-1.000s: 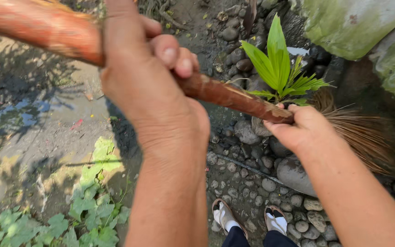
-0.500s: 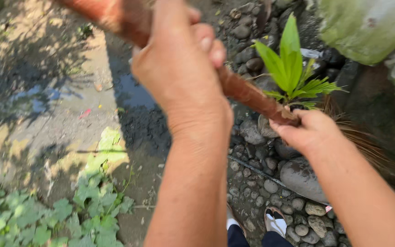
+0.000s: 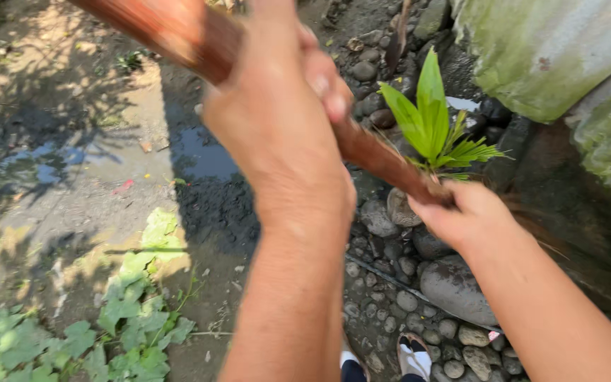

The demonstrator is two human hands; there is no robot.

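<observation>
A long reddish-brown wooden broom handle (image 3: pixel 380 157) runs from the top left down to the right. My left hand (image 3: pixel 277 127) is wrapped around its upper part, close to the camera. My right hand (image 3: pixel 461 212) grips it lower down, next to a small green palm seedling (image 3: pixel 433 127). The broom's brown bristles (image 3: pixel 532 226) fan out beyond my right hand and are mostly hidden in shadow.
Grey stones and pebbles (image 3: pixel 447 290) cover the ground on the right. A moss-covered concrete wall (image 3: pixel 553 56) rises at the top right. Wet mud with a puddle (image 3: pixel 199 152) lies to the left, leafy weeds (image 3: pixel 129 318) at the bottom left. My sandalled feet (image 3: pixel 411 357) show at the bottom.
Both hands and the handle have shifted to the right in view and my left hand has come up nearer the camera. My feet have slid toward the bottom edge.
</observation>
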